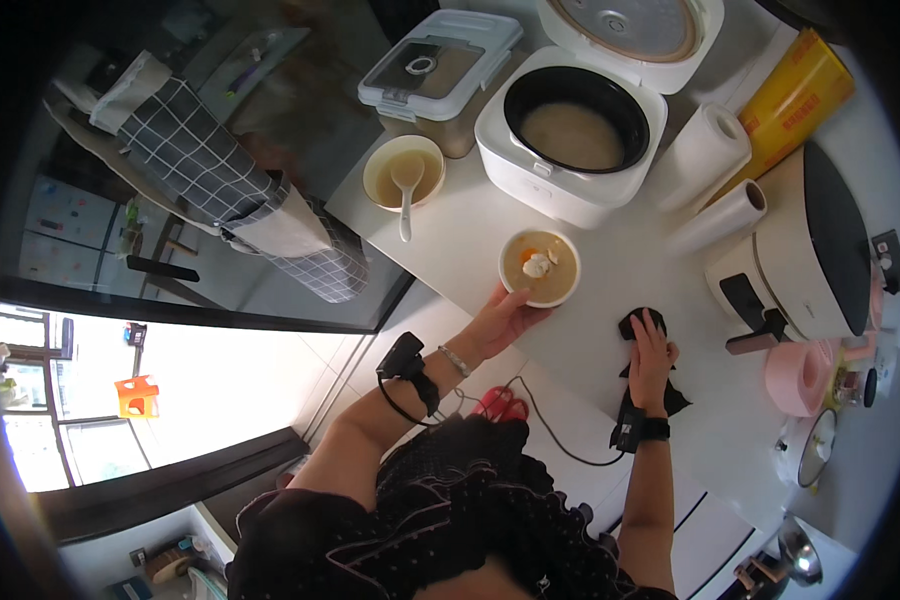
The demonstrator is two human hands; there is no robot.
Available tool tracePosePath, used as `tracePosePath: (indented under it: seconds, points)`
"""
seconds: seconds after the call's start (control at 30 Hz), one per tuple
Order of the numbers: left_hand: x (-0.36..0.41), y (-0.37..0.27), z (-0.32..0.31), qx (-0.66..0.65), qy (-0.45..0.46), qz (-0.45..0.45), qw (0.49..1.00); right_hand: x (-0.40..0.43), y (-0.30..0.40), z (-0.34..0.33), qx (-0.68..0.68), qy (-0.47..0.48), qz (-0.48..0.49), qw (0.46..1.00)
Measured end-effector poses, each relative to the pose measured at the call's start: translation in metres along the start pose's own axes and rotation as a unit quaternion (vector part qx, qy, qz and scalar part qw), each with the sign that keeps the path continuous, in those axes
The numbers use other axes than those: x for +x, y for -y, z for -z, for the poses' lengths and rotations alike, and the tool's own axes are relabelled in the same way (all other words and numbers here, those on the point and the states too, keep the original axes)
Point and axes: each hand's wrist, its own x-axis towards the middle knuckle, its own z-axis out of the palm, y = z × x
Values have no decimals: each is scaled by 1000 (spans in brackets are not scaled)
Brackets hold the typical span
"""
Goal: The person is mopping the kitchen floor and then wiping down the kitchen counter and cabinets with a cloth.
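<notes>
My left hand (508, 324) holds the near side of a small white bowl (577, 264) over the counter, thumb at the rim. In the bowl is pale porridge (520, 280) with pieces of egg (538, 265), white and orange, on top. My right hand (650, 349) lies over a bunched black cloth (631, 322) on the counter, its fingers pressed on the folds; the palm side is hidden. Farther off, an uncovered rice cooker (547, 196) has porridge in its black inner pot (521, 94). To its left, a larger bowl (370, 180) holds thin porridge and a white spoon (406, 202).
A lidded plastic bin (439, 64) stands beside the cooker. Paper rolls (709, 150), a yellow film box (799, 105) and an air fryer (780, 262) line the right side, with pink containers (799, 379) nearer. Cables hang from my wrist devices. A glass door (285, 67) borders the left.
</notes>
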Motion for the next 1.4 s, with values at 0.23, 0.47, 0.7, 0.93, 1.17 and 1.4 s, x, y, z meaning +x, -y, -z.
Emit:
tracePosePath:
  seconds: [0.23, 0.47, 0.7, 0.93, 1.17, 1.4]
  points:
    - [-31, -17, 0, 11, -20, -13, 1000, 38, 45, -32, 75, -21, 100, 992]
    - [-112, -47, 9, 48, -24, -31, 998, 127, 114, -81, 124, -68, 184, 973]
    - [-163, -60, 17, 81, -78, -6, 994, 182, 196, -144, 170, -77, 226, 956]
    - [-185, -67, 12, 61, -62, -43, 995, 89, 173, -87, 241, 55, 328, 912]
    - [-182, -61, 32, 70, -55, -62, 994, 49, 95, -37, 177, 13, 188, 966]
    - [-155, -47, 17, 66, -49, -31, 996, -29, -12, -8, 54, -58, 1, 997]
